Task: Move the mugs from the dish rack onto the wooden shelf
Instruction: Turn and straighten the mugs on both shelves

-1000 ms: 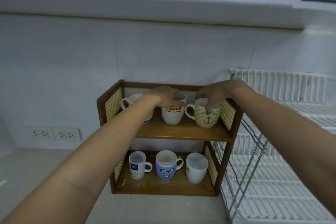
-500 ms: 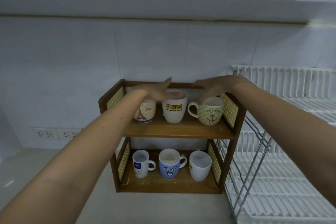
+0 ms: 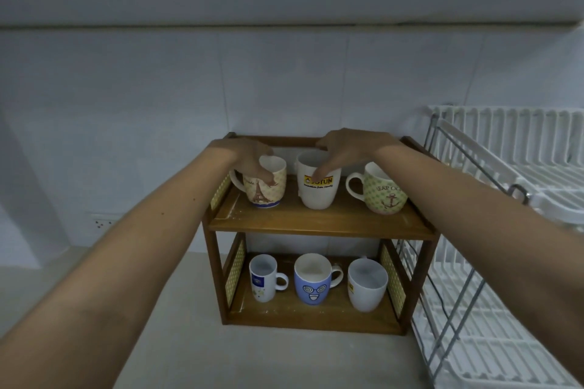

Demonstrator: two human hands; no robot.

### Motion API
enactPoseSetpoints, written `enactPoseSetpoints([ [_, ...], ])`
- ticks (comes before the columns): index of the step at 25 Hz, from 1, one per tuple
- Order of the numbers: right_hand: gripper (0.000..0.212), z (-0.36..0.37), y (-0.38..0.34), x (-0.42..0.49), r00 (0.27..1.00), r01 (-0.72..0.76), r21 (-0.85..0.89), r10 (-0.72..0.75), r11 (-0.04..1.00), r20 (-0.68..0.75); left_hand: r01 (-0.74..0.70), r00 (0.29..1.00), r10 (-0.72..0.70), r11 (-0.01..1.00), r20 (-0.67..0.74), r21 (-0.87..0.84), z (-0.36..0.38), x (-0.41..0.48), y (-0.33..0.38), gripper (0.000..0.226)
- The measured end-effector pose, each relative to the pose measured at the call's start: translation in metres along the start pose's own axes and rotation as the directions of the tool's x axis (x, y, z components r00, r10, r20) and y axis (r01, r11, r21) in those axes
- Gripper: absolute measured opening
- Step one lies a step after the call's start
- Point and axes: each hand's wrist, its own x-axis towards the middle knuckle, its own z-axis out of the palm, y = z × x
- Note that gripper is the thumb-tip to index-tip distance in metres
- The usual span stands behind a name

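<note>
The two-tier wooden shelf [image 3: 319, 220] stands against the tiled wall. Its top tier holds an Eiffel Tower mug [image 3: 268, 187], a white Jotun mug [image 3: 317, 191] and a green anchor mug [image 3: 382, 191]. My left hand [image 3: 249, 158] grips the rim of the Eiffel Tower mug. My right hand [image 3: 349, 148] holds the rim of the white Jotun mug from above. On the bottom tier stand a small white mug [image 3: 264, 282], a blue face mug [image 3: 313, 283] and a plain white mug [image 3: 366, 284].
A white wire dish rack [image 3: 505, 262] with no mugs in view stands right beside the shelf. A wall socket [image 3: 102, 222] sits low on the left wall. A ledge [image 3: 284, 0] runs overhead. The counter [image 3: 252, 357] spreads in front.
My left hand moved from the Jotun mug to the Eiffel Tower mug, and my right hand moved from the anchor mug to the Jotun mug. The view has come closer.
</note>
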Motion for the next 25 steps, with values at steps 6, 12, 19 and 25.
enactPoseSetpoints([
  [6,0.105,0.002,0.012,-0.001,0.997,-0.04,0.052,0.036,0.998,0.063,0.073,0.996,-0.068,0.992,0.057,-0.101,-0.002,0.0,-0.005,0.09],
  [12,0.1,-0.021,0.055,-0.028,0.906,-0.242,-0.434,0.362,0.868,0.219,-0.158,0.987,0.148,0.966,-0.065,-0.206,0.001,0.001,0.043,0.104],
  [19,0.082,-0.01,0.053,-0.046,0.931,-0.276,-0.275,0.328,0.921,0.161,-0.172,0.984,0.155,0.955,-0.091,-0.241,0.01,0.01,0.071,0.09],
  [25,0.035,0.039,0.011,-0.079,0.868,-0.249,0.043,0.242,0.968,-0.433,-0.413,0.788,0.274,0.899,-0.552,-0.143,0.051,-0.047,0.078,0.073],
])
